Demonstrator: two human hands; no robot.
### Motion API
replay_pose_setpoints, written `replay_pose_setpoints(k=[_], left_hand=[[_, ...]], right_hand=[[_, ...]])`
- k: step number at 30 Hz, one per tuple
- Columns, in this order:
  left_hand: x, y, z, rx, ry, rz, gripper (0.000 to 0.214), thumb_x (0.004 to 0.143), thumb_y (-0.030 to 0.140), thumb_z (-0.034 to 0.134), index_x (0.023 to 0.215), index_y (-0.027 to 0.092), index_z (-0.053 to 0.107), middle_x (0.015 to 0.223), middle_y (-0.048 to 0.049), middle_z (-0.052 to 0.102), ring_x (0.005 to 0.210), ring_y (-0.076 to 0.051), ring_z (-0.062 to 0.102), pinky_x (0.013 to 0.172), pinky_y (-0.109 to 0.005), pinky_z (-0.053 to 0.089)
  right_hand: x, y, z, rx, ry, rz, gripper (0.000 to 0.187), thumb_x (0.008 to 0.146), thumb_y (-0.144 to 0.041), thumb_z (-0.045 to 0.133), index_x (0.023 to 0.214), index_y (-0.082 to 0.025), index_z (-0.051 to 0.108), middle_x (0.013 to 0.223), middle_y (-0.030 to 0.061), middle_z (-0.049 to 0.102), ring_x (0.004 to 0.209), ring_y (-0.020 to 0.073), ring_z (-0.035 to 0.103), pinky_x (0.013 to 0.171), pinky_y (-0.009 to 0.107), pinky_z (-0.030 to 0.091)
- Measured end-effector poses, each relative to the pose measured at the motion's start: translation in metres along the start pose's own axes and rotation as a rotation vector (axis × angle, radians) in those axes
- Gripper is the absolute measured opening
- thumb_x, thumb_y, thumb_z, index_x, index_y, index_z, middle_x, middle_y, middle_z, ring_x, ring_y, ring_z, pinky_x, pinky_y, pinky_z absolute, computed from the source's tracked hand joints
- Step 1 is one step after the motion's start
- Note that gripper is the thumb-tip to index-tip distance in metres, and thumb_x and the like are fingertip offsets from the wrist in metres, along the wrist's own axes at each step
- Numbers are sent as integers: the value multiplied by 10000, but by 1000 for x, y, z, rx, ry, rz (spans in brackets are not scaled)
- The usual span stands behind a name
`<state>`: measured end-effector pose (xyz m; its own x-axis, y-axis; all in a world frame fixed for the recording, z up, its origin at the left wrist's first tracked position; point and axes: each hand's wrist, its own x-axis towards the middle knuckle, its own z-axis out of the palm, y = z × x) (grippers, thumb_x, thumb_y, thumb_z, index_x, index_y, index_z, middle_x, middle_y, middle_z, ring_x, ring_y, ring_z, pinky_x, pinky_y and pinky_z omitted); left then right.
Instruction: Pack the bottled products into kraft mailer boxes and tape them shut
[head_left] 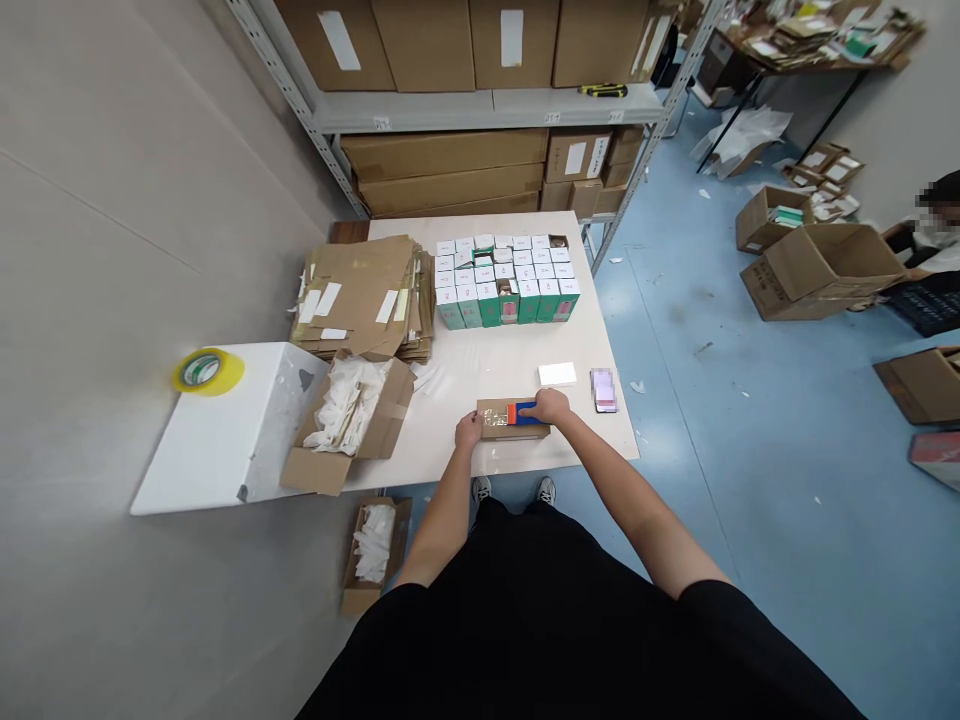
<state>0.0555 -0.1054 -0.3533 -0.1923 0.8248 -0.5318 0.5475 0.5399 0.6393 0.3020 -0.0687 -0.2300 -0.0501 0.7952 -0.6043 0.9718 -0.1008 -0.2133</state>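
Observation:
A small brown cardboard box (496,420) lies near the front edge of the white table (517,360). My left hand (468,431) grips its left end with curled fingers. My right hand (551,405) rests on the box's right end, closed on a red and blue tool (521,412) that lies along the top of the box, over a strip of clear tape.
Green and white small boxes (506,280) stand in rows at the table's back. Flattened cartons (367,295) lie at left, an open carton of white bags (352,415) beside them. A white pad (557,374), a pink stack (604,390), a yellow tape roll (204,370). Shelves behind.

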Motion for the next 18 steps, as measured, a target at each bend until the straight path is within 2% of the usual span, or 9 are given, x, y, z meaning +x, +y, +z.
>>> replay_pose_setpoints(k=[6,9,12,16,18], left_hand=[[-3,8,10,-12,-10,-5,284,968,451,607,1053,244,782,1092,-110,791,1092,-293,691,889,-305,473],[-4,10,12,5,-9,-5,292,968,468,602,1034,248,782,1097,-117,789,1091,-302,688,881,-315,470],[-4,10,11,10,-9,4,289,954,492,617,1001,261,786,1076,-110,793,1089,-304,686,869,-315,468],[0,8,9,32,-34,47,319,959,504,597,1028,263,794,1066,-112,795,1058,-309,696,841,-318,470],[2,5,7,54,-45,61,333,962,505,590,1040,257,798,1069,-118,796,1045,-312,701,836,-321,474]], right_hand=[[-1,9,-3,-11,-4,10,624,801,-730,748,1038,-153,762,1117,182,771,1013,307,737,736,305,527],[-1,23,-4,-44,1,27,632,785,-729,763,1044,-152,765,1097,185,772,1003,314,737,740,314,527],[-6,57,-9,-62,7,62,637,757,-723,792,1020,-144,769,1040,195,772,972,327,738,728,325,521],[-20,114,-16,-68,40,204,571,763,-683,804,950,-145,769,981,200,768,924,337,736,691,340,502],[-27,130,-14,-51,42,238,555,766,-685,796,927,-155,768,983,186,766,919,325,733,673,328,488]])
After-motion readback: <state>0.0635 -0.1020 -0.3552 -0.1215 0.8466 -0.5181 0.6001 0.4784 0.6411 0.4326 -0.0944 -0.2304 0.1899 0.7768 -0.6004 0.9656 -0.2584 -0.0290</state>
